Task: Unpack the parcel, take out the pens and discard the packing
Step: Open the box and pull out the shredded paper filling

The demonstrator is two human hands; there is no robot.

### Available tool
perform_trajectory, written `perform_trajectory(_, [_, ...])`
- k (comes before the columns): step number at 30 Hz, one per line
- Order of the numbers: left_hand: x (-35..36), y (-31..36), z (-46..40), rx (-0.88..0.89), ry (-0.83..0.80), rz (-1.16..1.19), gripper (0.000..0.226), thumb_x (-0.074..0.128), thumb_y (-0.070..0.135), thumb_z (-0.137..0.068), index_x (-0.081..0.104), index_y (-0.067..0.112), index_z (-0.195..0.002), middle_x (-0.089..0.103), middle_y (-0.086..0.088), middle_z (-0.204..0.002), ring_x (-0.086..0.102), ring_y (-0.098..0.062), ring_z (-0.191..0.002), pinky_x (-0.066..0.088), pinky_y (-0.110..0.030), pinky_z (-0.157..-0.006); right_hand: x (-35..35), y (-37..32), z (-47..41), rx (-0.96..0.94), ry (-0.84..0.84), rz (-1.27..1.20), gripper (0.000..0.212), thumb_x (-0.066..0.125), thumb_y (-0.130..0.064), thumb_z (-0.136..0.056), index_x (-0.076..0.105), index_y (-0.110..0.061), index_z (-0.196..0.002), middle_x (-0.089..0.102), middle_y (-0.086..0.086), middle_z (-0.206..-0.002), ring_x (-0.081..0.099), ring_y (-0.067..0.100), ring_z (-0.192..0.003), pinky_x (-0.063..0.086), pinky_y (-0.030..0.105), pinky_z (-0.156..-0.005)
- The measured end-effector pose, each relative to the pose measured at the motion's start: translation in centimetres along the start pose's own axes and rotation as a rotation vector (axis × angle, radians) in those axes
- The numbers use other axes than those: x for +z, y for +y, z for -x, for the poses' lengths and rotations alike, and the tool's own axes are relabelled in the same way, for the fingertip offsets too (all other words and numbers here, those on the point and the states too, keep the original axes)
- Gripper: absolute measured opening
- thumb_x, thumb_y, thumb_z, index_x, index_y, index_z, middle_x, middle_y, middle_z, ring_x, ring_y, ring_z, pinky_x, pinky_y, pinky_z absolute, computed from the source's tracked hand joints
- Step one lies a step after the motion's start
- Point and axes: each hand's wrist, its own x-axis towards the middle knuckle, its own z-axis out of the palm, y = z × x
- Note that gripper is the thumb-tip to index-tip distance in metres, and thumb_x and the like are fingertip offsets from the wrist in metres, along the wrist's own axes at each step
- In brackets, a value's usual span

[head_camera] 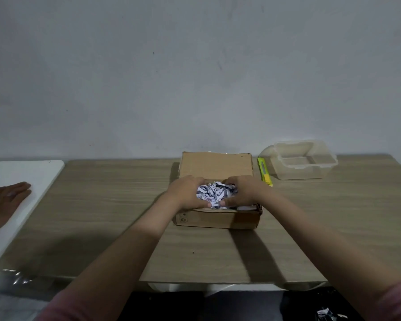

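Far left of the working fingers, on a white table (pixel 33 172): another person's hand (pixel 8 198), lying flat, fingers straight.

Left hand (pixel 189 193): fingers curled over the left side of a mound of shredded paper (pixel 215 193), thumb tucked along the near rim of the cardboard box (pixel 218 218). Right hand (pixel 240 191): fingers curled likewise over the right side, fingertips nearly meeting the left ones above the heap. Both clasping the same wad, cupped between the palms.

Shreds: white with dark print, thin crinkled strips, loosely tangled. Probably very light, soft and springy, apt to shed strands; best scooped from beneath with both palms, squeezed gently, not pinched at the top. Pens not visible, presumably buried under the fingers in the filling.

Box: brown, matte, shallow, stiff-walled, lid flap standing up beyond the fingertips. Beneath it, a wood-grain desk (pixel 116 205).

Right of the right fingers: a yellow-green utility knife (pixel 264 171), slim and hard, just beside the box; further right, a clear plastic tub (pixel 303 161), rectangular, smooth, empty.

Down near the right elbow, on dark floor: a few scraps (pixel 324 312) of similar paper.
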Motion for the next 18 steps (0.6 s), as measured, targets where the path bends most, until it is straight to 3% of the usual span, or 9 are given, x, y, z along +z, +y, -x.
perform_trajectory(7, [-0.64,-0.26,-0.46,-0.004,-0.086,0.177,0.073,0.080,0.042,-0.068,0.051,0.023,-0.133,0.054,-0.001,-0.137,0.051,-0.021,-0.122,0.040,-0.026,-0.093,-0.48,-0.27,0.38,-0.073,0.032,0.025,0.079,0.075,-0.056,-0.068,0.049,-0.020,-0.134,0.058,0.003,-0.133,0.054,0.025,-0.116,0.044,0.030,-0.084])
perform_trajectory(11, [-0.38,-0.45,-0.88,-0.005,-0.122,0.207,0.074,0.081,0.037,-0.068,0.050,0.025,-0.134,0.050,-0.001,-0.141,0.048,-0.021,-0.126,0.037,-0.024,-0.095,-0.52,-0.55,0.36,-0.127,0.102,0.014,0.073,0.078,-0.049,-0.067,0.053,-0.020,-0.129,0.061,0.004,-0.126,0.056,0.025,-0.112,0.049,0.034,-0.083])
perform_trajectory(15, [-0.50,-0.54,-0.91,-0.007,-0.152,0.256,0.073,0.082,0.033,-0.068,0.050,0.024,-0.134,0.050,-0.001,-0.140,0.049,-0.021,-0.125,0.037,-0.025,-0.097,-0.22,-0.22,0.08,-0.068,-0.001,0.035,0.074,0.075,-0.050,-0.070,0.049,-0.020,-0.133,0.059,0.004,-0.129,0.054,0.026,-0.113,0.042,0.029,-0.078])
perform_trajectory(18, [-0.44,-0.70,-1.01,-0.010,-0.174,0.279,0.068,0.080,0.033,-0.071,0.051,0.024,-0.133,0.050,-0.001,-0.140,0.049,-0.021,-0.124,0.036,-0.023,-0.095,0.12,0.00,-0.31,-0.006,-0.092,0.014,0.078,0.072,-0.055,-0.071,0.045,-0.021,-0.136,0.054,0.004,-0.135,0.051,0.027,-0.119,0.042,0.032,-0.086])
